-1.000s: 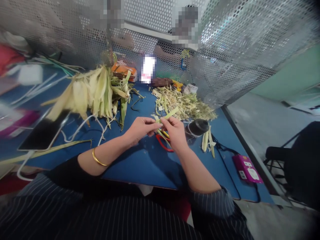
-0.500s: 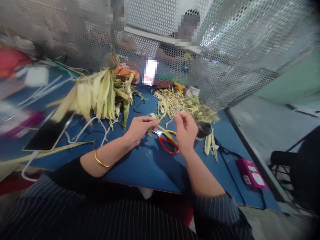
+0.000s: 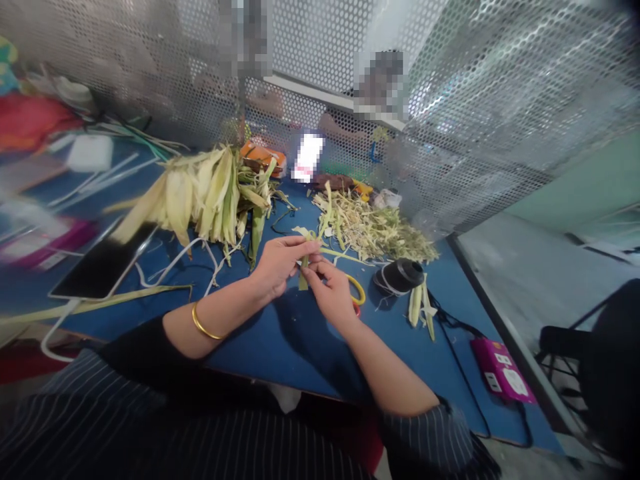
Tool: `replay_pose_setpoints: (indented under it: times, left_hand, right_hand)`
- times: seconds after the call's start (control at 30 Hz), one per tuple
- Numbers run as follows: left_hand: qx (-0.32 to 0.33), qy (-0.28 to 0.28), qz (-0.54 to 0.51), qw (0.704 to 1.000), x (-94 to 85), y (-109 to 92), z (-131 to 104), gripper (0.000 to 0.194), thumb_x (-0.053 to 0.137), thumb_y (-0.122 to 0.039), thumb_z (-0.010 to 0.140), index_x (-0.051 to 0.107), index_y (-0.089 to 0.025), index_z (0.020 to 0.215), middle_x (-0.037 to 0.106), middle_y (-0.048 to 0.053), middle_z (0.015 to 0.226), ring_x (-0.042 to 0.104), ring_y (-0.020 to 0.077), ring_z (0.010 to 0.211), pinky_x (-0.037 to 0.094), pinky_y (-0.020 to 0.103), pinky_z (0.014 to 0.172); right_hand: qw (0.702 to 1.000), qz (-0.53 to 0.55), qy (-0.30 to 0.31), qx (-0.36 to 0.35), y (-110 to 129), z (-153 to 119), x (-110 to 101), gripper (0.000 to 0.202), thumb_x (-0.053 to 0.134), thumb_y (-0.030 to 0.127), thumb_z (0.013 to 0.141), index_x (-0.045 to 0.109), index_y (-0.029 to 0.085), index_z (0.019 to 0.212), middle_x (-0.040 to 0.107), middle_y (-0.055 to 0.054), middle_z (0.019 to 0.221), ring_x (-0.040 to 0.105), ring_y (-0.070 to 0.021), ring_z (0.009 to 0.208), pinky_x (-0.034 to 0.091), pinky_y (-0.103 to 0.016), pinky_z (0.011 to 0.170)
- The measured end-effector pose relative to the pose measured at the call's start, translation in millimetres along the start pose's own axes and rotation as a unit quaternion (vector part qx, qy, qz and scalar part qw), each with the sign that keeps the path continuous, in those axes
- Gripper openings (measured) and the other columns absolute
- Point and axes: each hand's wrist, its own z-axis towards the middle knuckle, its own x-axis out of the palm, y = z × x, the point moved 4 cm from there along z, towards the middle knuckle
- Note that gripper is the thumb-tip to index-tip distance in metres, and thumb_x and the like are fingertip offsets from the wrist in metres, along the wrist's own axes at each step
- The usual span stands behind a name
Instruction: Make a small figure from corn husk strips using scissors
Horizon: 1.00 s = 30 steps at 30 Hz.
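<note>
Pale green corn husk strips are pinched in my left hand, over the middle of the blue table. My right hand meets it there, thumb and fingers closed on the lower end of the husk. One long strip rises from the grip and another runs out to the right. Partly hidden behind my right hand lie scissors with yellow and red handles. Right of them rests a black spool of thread. A few short husk pieces lie beside the spool.
A big bundle of corn husks lies back left; a heap of shredded husk sits back right. A black phone with white cable is at left. A purple power strip lies right. A perforated metal screen stands behind.
My right hand has moved left and down from above the scissors to the husk and closed on it. The spool now shows fully. My left hand keeps its hold.
</note>
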Motion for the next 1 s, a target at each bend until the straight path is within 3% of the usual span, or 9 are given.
replay_pose_setpoints:
  times: [0.13, 0.3, 0.37, 0.43, 0.5, 0.57, 0.63, 0.8, 1.0]
  left_hand:
    - [0.003, -0.014, -0.017, 1.0, -3.5, -7, 1, 0.02, 0.073, -0.031, 0.067, 0.064, -0.014, 0.066, 0.065, 0.006, 0.067, 0.058, 0.0096, 0.057, 0.019, 0.018, 0.034]
    - [-0.009, -0.024, -0.011, 1.0, -4.4, -9, 2, 0.021, 0.073, -0.031, 0.066, 0.066, -0.012, 0.069, 0.066, 0.008, 0.065, 0.058, 0.01, 0.055, 0.02, 0.018, 0.033]
    - [-0.01, -0.024, 0.003, 1.0, -4.4, -9, 2, 0.021, 0.073, -0.03, 0.067, 0.068, -0.011, 0.074, 0.066, 0.008, 0.064, 0.058, 0.0098, 0.054, 0.02, 0.018, 0.033]
    - [0.002, -0.024, 0.02, 1.0, -4.9, -9, 3, 0.021, 0.074, -0.03, 0.066, 0.069, -0.011, 0.075, 0.067, 0.008, 0.065, 0.058, 0.0097, 0.054, 0.021, 0.018, 0.033]
    - [0.01, -0.01, 0.035, 0.999, -4.3, -9, 3, 0.024, 0.074, -0.033, 0.066, 0.069, -0.011, 0.074, 0.068, 0.009, 0.068, 0.059, 0.0105, 0.056, 0.021, 0.019, 0.034]
    - [0.006, 0.018, 0.039, 0.999, -2.1, -9, 3, 0.03, 0.071, -0.039, 0.069, 0.068, -0.01, 0.076, 0.069, 0.012, 0.073, 0.062, 0.0124, 0.059, 0.02, 0.019, 0.034]
    - [-0.008, 0.045, 0.031, 0.998, 0.7, -7, 2, 0.037, 0.065, -0.045, 0.074, 0.068, -0.009, 0.079, 0.069, 0.014, 0.077, 0.064, 0.0137, 0.061, 0.018, 0.019, 0.034]
    - [-0.019, 0.073, 0.054, 0.996, 3.6, -4, 0, 0.037, 0.064, -0.045, 0.075, 0.069, -0.012, 0.09, 0.069, 0.011, 0.082, 0.058, 0.0095, 0.056, 0.018, 0.019, 0.036]
    - [0.013, 0.025, 0.076, 0.997, -0.2, -3, 2, 0.023, 0.07, -0.033, 0.07, 0.07, -0.011, 0.076, 0.066, 0.005, 0.067, 0.044, 0.0046, 0.046, 0.027, 0.02, 0.041]
  right_hand:
    - [0.997, -0.023, 0.069, -0.025, 12, -6, 1, 0.023, 0.052, 0.024, 0.083, 0.049, 0.02, 0.061, 0.052, 0.001, 0.067, 0.049, -0.0132, 0.066, 0.039, -0.027, 0.063]
    - [0.988, -0.007, 0.143, -0.058, 20, -12, 8, 0.019, 0.053, 0.021, 0.081, 0.053, 0.019, 0.062, 0.054, 0.0, 0.069, 0.051, -0.0132, 0.068, 0.041, -0.026, 0.067]
    - [0.988, 0.008, 0.147, -0.035, 17, -10, 9, 0.019, 0.055, 0.024, 0.081, 0.056, 0.019, 0.063, 0.055, 0.0, 0.069, 0.051, -0.0131, 0.067, 0.04, -0.027, 0.067]
    - [0.992, 0.065, 0.106, 0.031, 8, -5, 4, 0.017, 0.057, 0.029, 0.08, 0.06, 0.018, 0.068, 0.057, 0.001, 0.068, 0.051, -0.0122, 0.065, 0.04, -0.026, 0.065]
    - [0.979, 0.178, 0.012, 0.103, -2, 0, -7, 0.015, 0.06, 0.034, 0.079, 0.063, 0.019, 0.08, 0.058, 0.002, 0.07, 0.051, -0.0107, 0.061, 0.042, -0.026, 0.063]
    - [0.939, 0.304, -0.092, 0.134, -10, 4, -19, 0.02, 0.063, 0.035, 0.077, 0.063, 0.02, 0.091, 0.058, 0.003, 0.071, 0.052, -0.009, 0.058, 0.043, -0.024, 0.061]
    - [0.898, 0.389, -0.154, 0.135, -15, 6, -28, 0.02, 0.065, 0.034, 0.076, 0.063, 0.021, 0.091, 0.056, 0.004, 0.068, 0.051, -0.0074, 0.055, 0.043, -0.023, 0.057]
    - [0.865, 0.451, -0.167, 0.145, -21, 8, -29, 0.016, 0.068, 0.032, 0.075, 0.064, 0.018, 0.081, 0.057, 0.004, 0.063, 0.053, -0.0066, 0.053, 0.045, -0.021, 0.054]
    - [0.895, 0.398, -0.161, 0.115, -20, 4, -23, 0.013, 0.066, 0.029, 0.077, 0.066, 0.017, 0.079, 0.061, 0.002, 0.063, 0.058, -0.0094, 0.057, 0.048, -0.024, 0.059]
